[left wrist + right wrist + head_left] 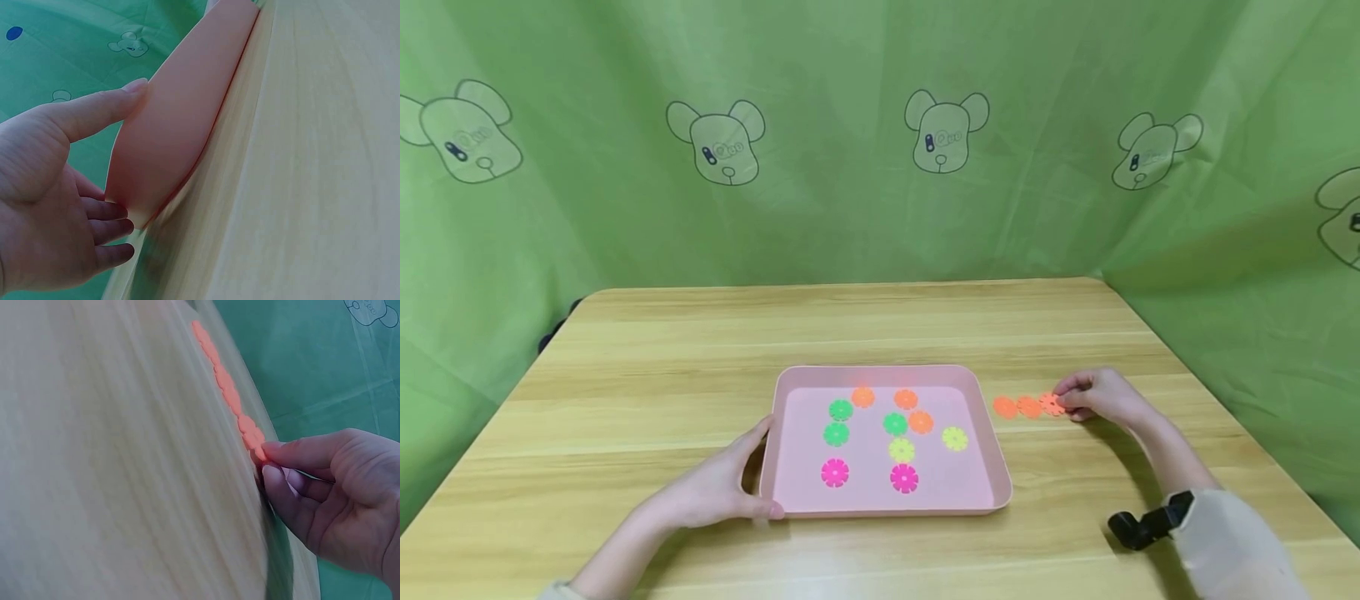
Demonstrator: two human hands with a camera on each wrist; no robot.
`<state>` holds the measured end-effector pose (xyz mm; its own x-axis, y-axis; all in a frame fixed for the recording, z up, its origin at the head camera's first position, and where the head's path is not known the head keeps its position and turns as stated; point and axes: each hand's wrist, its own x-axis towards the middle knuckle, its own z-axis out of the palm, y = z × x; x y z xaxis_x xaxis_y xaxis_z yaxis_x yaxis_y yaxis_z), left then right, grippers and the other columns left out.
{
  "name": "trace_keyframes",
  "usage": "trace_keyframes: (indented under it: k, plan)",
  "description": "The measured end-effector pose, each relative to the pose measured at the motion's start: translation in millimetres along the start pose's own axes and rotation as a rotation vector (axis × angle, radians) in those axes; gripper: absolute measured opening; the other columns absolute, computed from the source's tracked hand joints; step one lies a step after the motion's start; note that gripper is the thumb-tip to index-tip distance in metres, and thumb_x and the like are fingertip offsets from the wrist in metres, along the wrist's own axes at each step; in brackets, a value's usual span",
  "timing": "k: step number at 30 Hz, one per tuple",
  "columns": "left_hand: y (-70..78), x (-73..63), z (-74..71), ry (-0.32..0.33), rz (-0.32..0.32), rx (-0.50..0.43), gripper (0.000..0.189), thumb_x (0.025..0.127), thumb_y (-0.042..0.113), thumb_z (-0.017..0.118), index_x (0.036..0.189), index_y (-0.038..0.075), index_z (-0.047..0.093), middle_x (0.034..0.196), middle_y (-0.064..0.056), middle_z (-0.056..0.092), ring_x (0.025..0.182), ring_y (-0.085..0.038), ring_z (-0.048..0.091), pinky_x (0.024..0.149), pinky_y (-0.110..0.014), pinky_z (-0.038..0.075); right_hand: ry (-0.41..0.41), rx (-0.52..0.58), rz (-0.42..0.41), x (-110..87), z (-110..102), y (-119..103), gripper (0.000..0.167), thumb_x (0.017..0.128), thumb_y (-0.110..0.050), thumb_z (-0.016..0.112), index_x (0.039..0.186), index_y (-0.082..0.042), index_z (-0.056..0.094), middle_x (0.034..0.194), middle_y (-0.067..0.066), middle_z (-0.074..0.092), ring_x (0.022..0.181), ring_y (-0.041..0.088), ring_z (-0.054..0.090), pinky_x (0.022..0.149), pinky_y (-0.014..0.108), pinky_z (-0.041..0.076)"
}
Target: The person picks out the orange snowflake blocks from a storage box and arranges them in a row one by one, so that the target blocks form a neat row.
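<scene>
Sleeve: my light right sleeve (pixel 1236 542) and its black wrist fitting (pixel 1142 529) sit to the right of the tray's near corner.
Left hand (pixel 718 486): at the tray's left end, thumb on the near corner, fingers against the wall; thumb and fingers spread apart.
Tray (pixel 867 493): pink, flat on the wooden surface (pixel 700 350).
Pink discs (pixel 835 472): two, apart, in the tray's near part.
Yellow discs (pixel 955 439): two, one mid-tray, one toward its right wall.
Green discs (pixel 837 434): three, two left in the tray, one near its middle.
Orange discs (pixel 906 400): three, in the tray's far half.
Right hand (pixel 1101 397): right of the tray, thumb and finger clamped on the end disc (pixel 1051 405).
End disc: orange, farthest from the tray in a row of three (whether they interlock, I cannot tell).
Curtain (pixel 835 225): green, printed with round-eared heads, behind the tray.
</scene>
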<state>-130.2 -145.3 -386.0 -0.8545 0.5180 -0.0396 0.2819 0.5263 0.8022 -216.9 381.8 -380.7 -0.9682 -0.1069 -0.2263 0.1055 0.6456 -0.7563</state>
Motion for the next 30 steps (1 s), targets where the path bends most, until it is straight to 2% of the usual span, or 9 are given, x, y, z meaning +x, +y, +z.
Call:
trace_keyframes:
  k: [12,24,30]
  plan:
    - [0.8,-0.7,-0.5,0.001,-0.008,0.003,0.113,0.067,0.04,0.081,0.146,-0.003,0.012,0.146,-0.023,0.026,0.129,-0.035,0.032,0.103,-0.055,0.026,-0.008,-0.062,-0.028,0.8,2.0,-1.6,0.023,0.087,-0.001,0.058,0.103,0.016,0.057,0.084,0.009,0.061,0.074,0.016,0.059,0.064,0.029,0.054]
    - [2.2,-1.3,-0.2,-0.004,-0.014,0.005,0.114,0.067,0.04,0.081,0.146,-0.004,0.012,0.146,-0.025,0.024,0.13,-0.037,0.029,0.103,-0.057,0.025,-0.005,-0.07,-0.024,1.2,2.6,-0.4,0.023,0.087,0.0,0.057,0.104,0.016,0.057,0.084,0.009,0.06,0.075,0.016,0.058,0.065,0.028,0.054]
    - [2.6,-1.1,-0.2,-0.001,-0.011,0.019,0.114,0.067,0.041,0.08,0.146,-0.004,0.012,0.146,-0.025,0.024,0.131,-0.038,0.028,0.103,-0.057,0.024,-0.012,0.033,-0.008,0.0,0.0,4.3,0.028,0.087,-0.002,0.059,0.108,0.017,0.055,0.088,0.008,0.061,0.076,0.012,0.059,0.067,0.027,0.054]
